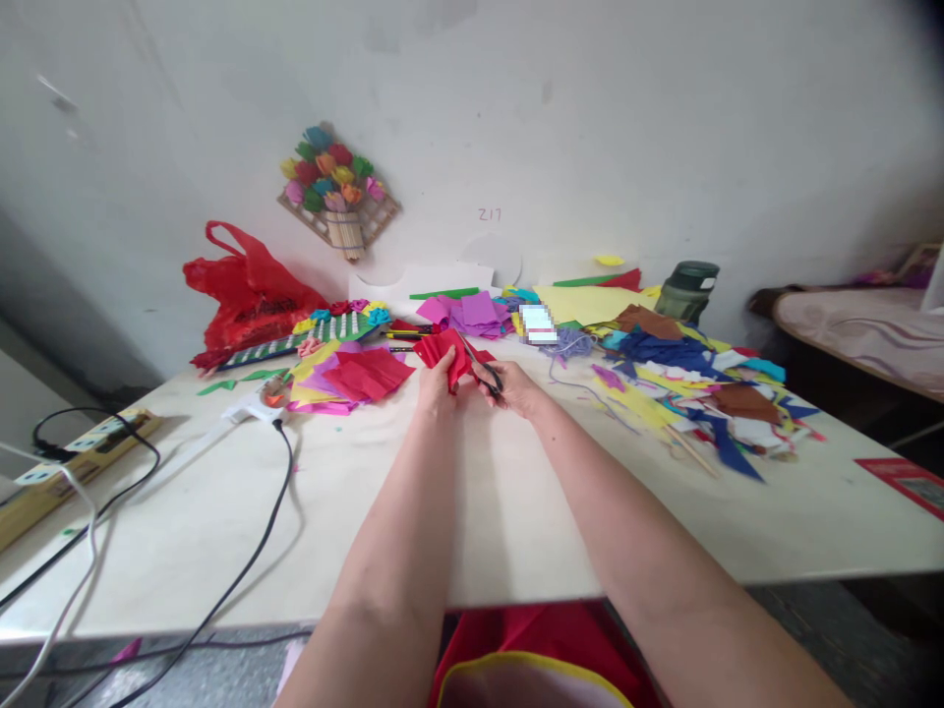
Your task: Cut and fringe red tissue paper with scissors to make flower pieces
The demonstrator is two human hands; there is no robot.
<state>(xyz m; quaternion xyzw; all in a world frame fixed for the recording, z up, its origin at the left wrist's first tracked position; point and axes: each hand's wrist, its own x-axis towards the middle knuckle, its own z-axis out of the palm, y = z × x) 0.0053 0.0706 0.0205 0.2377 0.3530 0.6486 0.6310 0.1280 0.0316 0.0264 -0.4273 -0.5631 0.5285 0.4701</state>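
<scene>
Over the middle of the white table, my left hand (440,381) pinches red crepe paper (444,356), its layers spread above the fingers. Closed around the black handles of a pair of scissors (486,377) is my right hand (515,390). The scissor blades point up and left against the red paper; whether they are cutting into it I cannot tell. Just left of my hands lies a stack of red, purple and yellow paper sheets (365,376). Several pencils (409,335) rest behind the red paper.
Paper scraps (685,383) cover the right side, near a dark green bottle (689,291). A red plastic bag (247,295) and a tray of paper flowers (324,334) stand back left. Cables run from a power strip (81,457). Purple yarn (571,341) lies behind my right hand.
</scene>
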